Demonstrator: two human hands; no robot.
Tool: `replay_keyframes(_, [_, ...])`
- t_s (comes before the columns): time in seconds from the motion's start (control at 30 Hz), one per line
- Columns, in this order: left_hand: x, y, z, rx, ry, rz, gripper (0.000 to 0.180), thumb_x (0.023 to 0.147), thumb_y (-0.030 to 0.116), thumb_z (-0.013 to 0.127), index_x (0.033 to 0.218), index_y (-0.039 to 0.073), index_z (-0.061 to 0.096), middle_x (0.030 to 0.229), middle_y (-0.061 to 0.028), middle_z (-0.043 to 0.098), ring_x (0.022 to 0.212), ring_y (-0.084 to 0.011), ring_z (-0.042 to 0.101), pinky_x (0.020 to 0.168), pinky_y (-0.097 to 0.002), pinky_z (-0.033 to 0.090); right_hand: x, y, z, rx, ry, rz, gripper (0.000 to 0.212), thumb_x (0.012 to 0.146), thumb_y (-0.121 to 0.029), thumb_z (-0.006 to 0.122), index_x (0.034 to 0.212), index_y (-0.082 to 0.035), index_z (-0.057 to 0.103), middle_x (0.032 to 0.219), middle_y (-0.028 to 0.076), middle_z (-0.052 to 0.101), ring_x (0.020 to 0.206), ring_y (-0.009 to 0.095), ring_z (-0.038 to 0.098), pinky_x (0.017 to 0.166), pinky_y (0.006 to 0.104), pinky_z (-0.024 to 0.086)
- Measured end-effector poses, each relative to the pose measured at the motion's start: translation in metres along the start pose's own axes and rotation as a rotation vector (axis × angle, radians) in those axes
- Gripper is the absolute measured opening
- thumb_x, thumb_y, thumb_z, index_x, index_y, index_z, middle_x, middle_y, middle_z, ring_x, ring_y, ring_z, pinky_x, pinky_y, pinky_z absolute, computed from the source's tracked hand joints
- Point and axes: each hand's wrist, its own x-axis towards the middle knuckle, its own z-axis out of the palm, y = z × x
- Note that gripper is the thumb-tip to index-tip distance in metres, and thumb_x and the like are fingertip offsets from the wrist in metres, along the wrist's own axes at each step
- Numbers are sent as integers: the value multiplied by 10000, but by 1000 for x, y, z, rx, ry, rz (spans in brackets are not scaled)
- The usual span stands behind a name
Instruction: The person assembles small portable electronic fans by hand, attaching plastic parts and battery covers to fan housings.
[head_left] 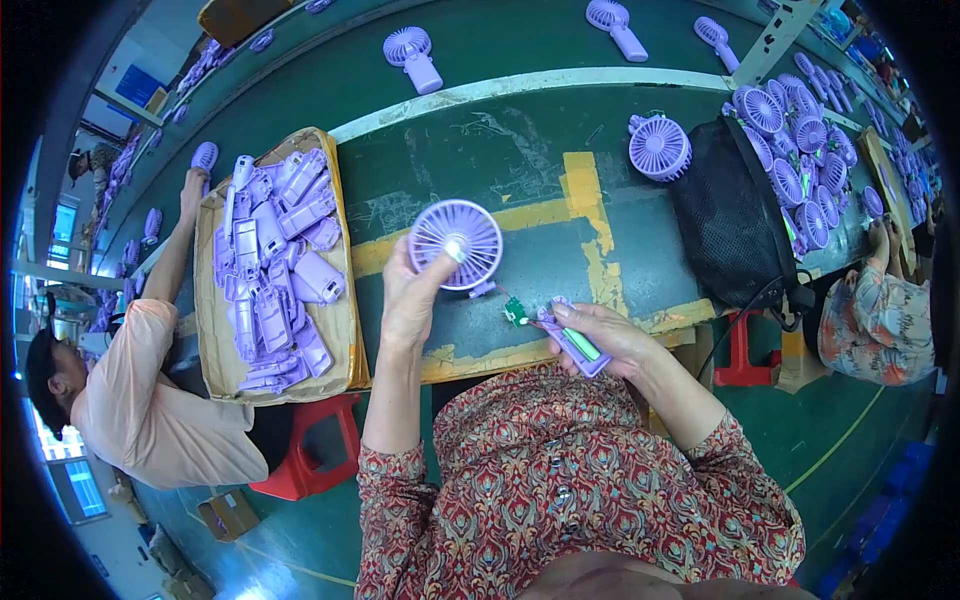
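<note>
My left hand (pixel 408 303) is closed round a round purple fan head (pixel 475 228), thumb pressed on its grille near the centre. In my right hand (pixel 618 338) is a purple fan handle shell (pixel 593 366), gripped by thumb and fingers. A green battery (pixel 580 343) lies lengthwise in that shell. Between the two hands a small green circuit board (pixel 515 311) hangs in the air, with thin wires running towards the fan head and the shell. Both parts are held above the near edge of the green table.
On the left stands a cardboard box (pixel 356 340) of purple handle shells (pixel 268 235). To the right are a lone fan head (pixel 660 148), a black mesh bag (pixel 728 215) and a pile of fan heads (pixel 812 180). Assembled fans (pixel 424 75) lie beyond a white rail. Co-workers sit on both sides.
</note>
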Motion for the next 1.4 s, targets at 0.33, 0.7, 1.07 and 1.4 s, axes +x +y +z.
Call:
replay_keyframes(0.33, [-36,12,38,-207,4,73,493,805,175,669,1197,-37,458,1085,-91,566,982,-139,553,886,-293,435,9,-4,30,-495,-7,-98,238,878,-243,611,977,-27,603,725,27,617,581,78,582,511,203,459])
replay_keyframes(0.7, [-42,-15,40,-150,92,49,470,819,207,673,1173,-19,462,1059,-84,568,943,-124,551,843,-277,453,0,-1,47,-391,-4,-253,246,889,-245,599,1005,-28,585,805,48,632,669,102,616,590,231,501])
replay_keyframes(1.07, [-38,-21,34,144,111,179,527,802,192,694,1191,-49,432,1103,-128,538,987,-167,539,865,-310,448,3,1,43,-501,61,-365,330,899,-338,568,964,-14,567,724,53,629,626,108,613,541,227,480])
replay_keyframes(1.4, [-60,-6,65,843,-251,362,385,703,104,724,1041,26,558,852,-107,588,776,-236,592,685,-371,487,35,15,16,-665,135,-578,256,788,-151,601,988,8,580,830,125,645,810,177,633,715,312,501])
